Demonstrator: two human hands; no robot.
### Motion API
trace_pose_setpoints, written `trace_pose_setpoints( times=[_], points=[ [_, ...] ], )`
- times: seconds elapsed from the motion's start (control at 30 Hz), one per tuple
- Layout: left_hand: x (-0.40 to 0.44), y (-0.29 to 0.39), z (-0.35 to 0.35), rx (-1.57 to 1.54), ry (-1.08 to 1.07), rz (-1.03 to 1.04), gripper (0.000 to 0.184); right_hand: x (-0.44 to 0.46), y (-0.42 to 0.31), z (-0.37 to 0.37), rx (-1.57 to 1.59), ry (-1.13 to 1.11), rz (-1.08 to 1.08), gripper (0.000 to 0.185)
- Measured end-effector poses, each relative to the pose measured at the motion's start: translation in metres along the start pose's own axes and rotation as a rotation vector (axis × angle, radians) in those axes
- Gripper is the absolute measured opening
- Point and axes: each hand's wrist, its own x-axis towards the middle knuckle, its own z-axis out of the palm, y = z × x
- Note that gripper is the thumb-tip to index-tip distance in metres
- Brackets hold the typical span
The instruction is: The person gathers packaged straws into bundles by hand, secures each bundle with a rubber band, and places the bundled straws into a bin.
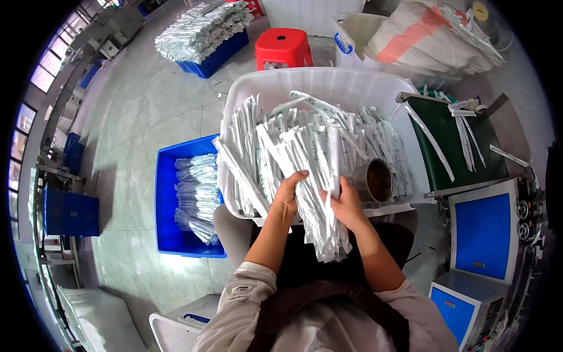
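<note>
A bundle of long, thin silver-white wrapped packets is held between my two hands, its near end hanging over my lap. My left hand grips the bundle's left side, thumb on top. On the right side, my right hand is closed around the bundle and a packet standing out along its edge. Beneath and beyond them, a big white tub is heaped with many similar packets, lying at mixed angles. A metal cup sits among the packets, just right of my right hand.
At my left, a blue crate holds stacked packets. A machine's green belt with loose packets adjoins the tub on the right. Beyond stand a red stool, a loaded blue crate and a woven sack.
</note>
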Motion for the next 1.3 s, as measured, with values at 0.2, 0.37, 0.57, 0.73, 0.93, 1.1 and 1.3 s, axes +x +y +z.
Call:
trace_pose_setpoints(
  times=[0.2,0.37,0.57,0.73,0.93,1.1,1.3],
  points=[
    [0.008,0.008,-0.014,0.092,0.028,0.052,0.041,0.017,0.015,0.005,0.581,-0.253,0.353,0.036],
    [0.011,0.013,-0.025,-0.136,-0.035,0.026,0.038,0.028,0.026,0.016,0.667,-0.191,0.254,0.030],
    [0.010,0.022,-0.027,-0.150,-0.131,0.003,0.046,0.038,-0.009,0.018,0.376,-0.176,0.268,0.023],
    [0.000,0.035,-0.043,-0.305,-0.149,0.066,0.043,0.078,0.049,0.028,0.479,-0.271,0.298,0.030],
    [-0.031,0.015,-0.049,-0.310,-0.243,-0.022,0.055,0.084,0.051,0.061,-0.422,-0.168,-0.019,0.050],
    [-0.052,-0.029,-0.031,-0.406,-0.514,-0.243,0.058,0.085,-0.053,0.011,0.288,-0.261,-0.331,0.072],
    [-0.051,-0.038,-0.017,-0.194,-0.772,-0.328,0.072,0.100,-0.053,-0.004,0.182,-0.758,-0.329,0.039]
  ],
)
